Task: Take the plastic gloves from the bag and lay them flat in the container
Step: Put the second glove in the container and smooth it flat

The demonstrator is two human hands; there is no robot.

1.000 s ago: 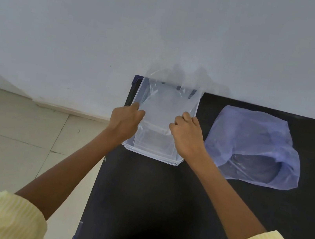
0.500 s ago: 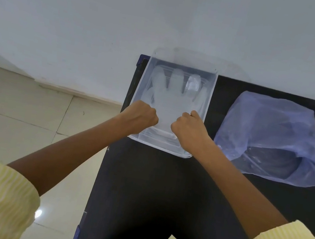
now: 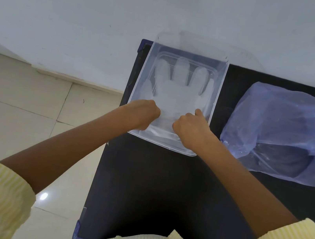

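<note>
Both hands in the clear rectangular plastic container (image 3: 221, 84) at the black bench's (image 3: 163, 182) far-left corner. Left hand (image 3: 143, 115) and right hand (image 3: 190, 128), each grip curled tight on the cuff of the translucent plastic glove (image 3: 177, 89), fingers pointing twelve o'clock. The crumpled pale-blue plastic bag (image 3: 285, 127) lies at three o'clock, nearer the right hand.

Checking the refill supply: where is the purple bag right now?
In the head view the purple bag lies on the black table, to the right of the clear container and just beyond the right hand.
</note>
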